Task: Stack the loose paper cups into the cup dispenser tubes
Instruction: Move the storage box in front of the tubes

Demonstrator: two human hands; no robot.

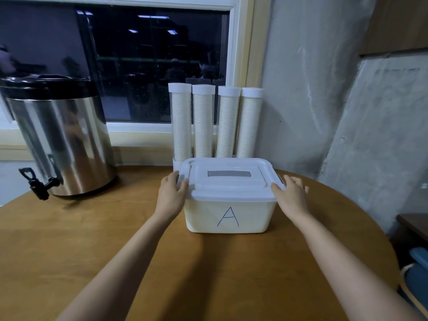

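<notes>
Left hand (172,193) grip pinches the left edge of the lid (229,181) on box "A" (231,216). Right hand (290,193) grip is apart, fingers flat on the opposite edge. Likely unlatching to reach loose cups, none visible. Dispenser tubes (203,121) stand capped just behind, on the desk (208,262).

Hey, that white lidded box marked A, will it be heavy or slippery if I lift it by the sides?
Probably stiff: the box has moulded plastic walls and a fitted lid. Likely slippery, as its sides look smooth. Weight unclear; the contents are hidden.
</notes>
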